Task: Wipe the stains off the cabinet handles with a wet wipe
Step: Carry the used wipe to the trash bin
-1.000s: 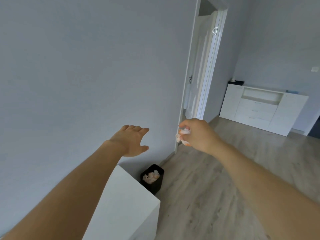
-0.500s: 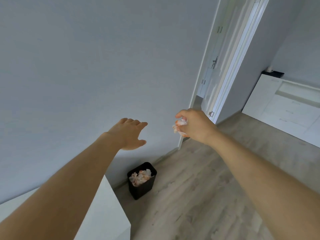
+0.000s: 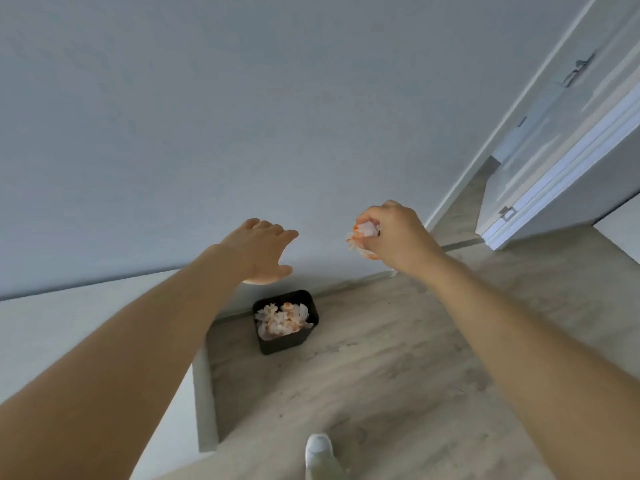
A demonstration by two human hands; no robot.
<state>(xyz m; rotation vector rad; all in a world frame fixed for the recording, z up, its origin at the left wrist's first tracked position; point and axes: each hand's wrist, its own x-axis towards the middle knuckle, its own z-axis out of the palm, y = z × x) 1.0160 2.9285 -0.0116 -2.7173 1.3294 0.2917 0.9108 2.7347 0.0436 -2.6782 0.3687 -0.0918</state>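
My right hand [image 3: 394,233] grips a crumpled wet wipe [image 3: 362,237], white with orange stains, held in the air above and to the right of a small black bin [image 3: 304,336] on the floor. Several used, orange-stained wipes fill the bin. My left hand [image 3: 261,252] is stretched forward with straight fingers and holds nothing; it hovers just above and left of the bin, in front of the grey wall. No cabinet handle is in view.
A white cabinet top [image 3: 52,334] lies under my left forearm at the lower left. An open white door [image 3: 568,133] and its frame stand at the upper right. A white shoe [image 3: 320,455] is on the wooden floor [image 3: 398,375].
The view has tilted down and moved closer to the bin, which now sits nearer the centre. Both hands keep their pose; the right hand still holds the wipe.
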